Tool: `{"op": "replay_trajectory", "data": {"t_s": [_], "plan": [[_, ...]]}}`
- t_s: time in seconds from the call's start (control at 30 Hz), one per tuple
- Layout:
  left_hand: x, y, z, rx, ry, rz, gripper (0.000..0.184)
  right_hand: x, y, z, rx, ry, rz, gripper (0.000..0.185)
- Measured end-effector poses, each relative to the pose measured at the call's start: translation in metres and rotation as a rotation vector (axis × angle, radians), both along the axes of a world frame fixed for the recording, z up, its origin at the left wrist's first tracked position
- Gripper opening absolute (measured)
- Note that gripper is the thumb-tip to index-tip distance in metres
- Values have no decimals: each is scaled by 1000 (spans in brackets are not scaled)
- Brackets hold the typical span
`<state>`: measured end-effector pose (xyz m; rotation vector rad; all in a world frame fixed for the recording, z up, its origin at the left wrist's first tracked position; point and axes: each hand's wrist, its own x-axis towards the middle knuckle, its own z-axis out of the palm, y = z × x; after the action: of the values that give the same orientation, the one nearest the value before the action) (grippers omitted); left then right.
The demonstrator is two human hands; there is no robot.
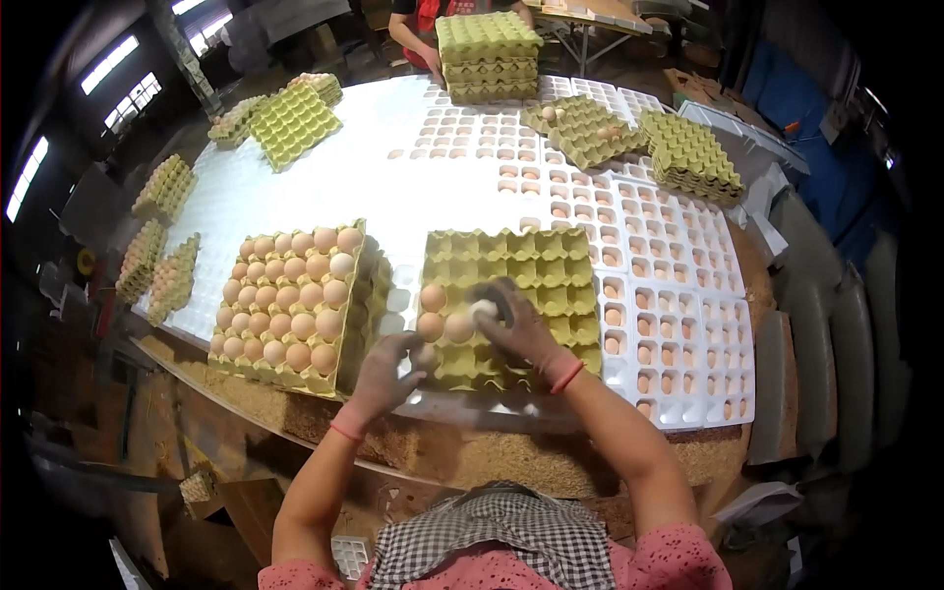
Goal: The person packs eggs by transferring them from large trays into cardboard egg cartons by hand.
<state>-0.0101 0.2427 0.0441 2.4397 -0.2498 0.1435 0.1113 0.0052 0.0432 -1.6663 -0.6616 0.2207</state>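
A yellow-green egg tray (531, 265) lies in front of me, mostly with bare cups and several eggs at its left side. My right hand (513, 320), gloved in grey, is over the tray's middle with its fingers round a pale egg (484, 311). At the tray's left edge is my left hand (390, 372), also gloved, its fingers curled beside an egg (424, 356); whether it grips that egg is unclear from the blur. Left of my hands stands a stack of trays (356, 295) whose top one is full of brown eggs (287, 295).
White foam trays (678, 344) with eggs in their cells cover the right side of the table. Further green trays (688, 157) stand at the back right, others (293, 128) at the back left. Across the table, a person (418, 39) touches a tall tray stack (490, 59).
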Motion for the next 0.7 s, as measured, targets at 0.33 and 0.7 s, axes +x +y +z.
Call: {"op": "replay_trajectory", "data": {"t_s": [0.33, 0.7], "plan": [[48, -20, 21, 464, 73, -5, 49, 64, 10, -3, -87, -19, 62, 63], [-6, -22, 24, -704, -108, 250, 62, 34, 38, 26, -740, -391, -74, 49]]}}
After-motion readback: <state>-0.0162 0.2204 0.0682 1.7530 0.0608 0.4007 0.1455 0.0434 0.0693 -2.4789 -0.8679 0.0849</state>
